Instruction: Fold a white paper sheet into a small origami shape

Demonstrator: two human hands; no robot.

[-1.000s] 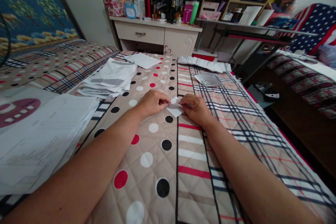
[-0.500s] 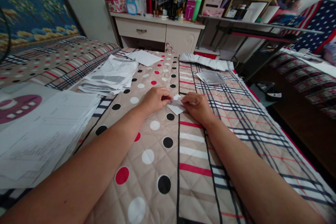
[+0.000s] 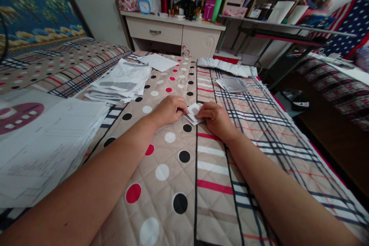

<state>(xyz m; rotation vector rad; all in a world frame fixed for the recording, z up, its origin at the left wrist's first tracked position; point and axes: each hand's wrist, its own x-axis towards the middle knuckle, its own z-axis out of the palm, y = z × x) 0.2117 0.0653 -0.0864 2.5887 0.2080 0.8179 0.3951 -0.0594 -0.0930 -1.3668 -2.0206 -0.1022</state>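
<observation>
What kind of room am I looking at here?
Most likely a bedroom: the hands work over a quilted bedspread with dots and plaid, a pale dresser crowded with bottles stands beyond it, and a blue alarm clock sits on top.

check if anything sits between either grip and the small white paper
Nothing visible does: the left grip and the right grip both touch the small white paper, one at each side. The silvery packet lies beyond, to the right, out of the way.
</observation>
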